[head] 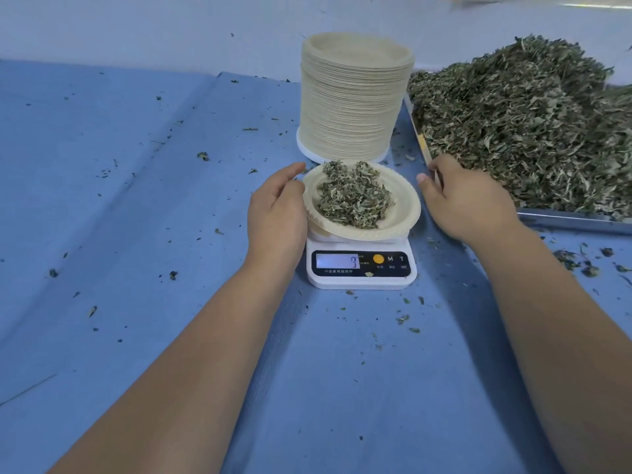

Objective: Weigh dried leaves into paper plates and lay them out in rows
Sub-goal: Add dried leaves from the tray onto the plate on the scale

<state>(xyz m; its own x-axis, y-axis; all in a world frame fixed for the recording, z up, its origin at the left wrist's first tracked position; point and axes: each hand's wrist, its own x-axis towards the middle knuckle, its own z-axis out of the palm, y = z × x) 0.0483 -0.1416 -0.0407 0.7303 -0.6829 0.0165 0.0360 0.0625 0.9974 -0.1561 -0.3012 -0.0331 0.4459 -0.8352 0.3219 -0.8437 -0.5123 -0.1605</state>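
We see a blue cloth (136, 165) spread over the work surface, creased in long folds (one ridge runs from the far middle toward the left). A pale wall (136, 25) stands behind it, and a metal tray (574, 220) lies on the cloth at right.

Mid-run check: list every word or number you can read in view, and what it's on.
"9": display of the scale, a single digit, somewhat blurred.
"M": scale front panel, right of the orange button.
"T": same panel, right of the M.
Chinese line under the display and tiny labels under the buttons: too blurred to read.
No text visible on the stack of paper plates or the tray.
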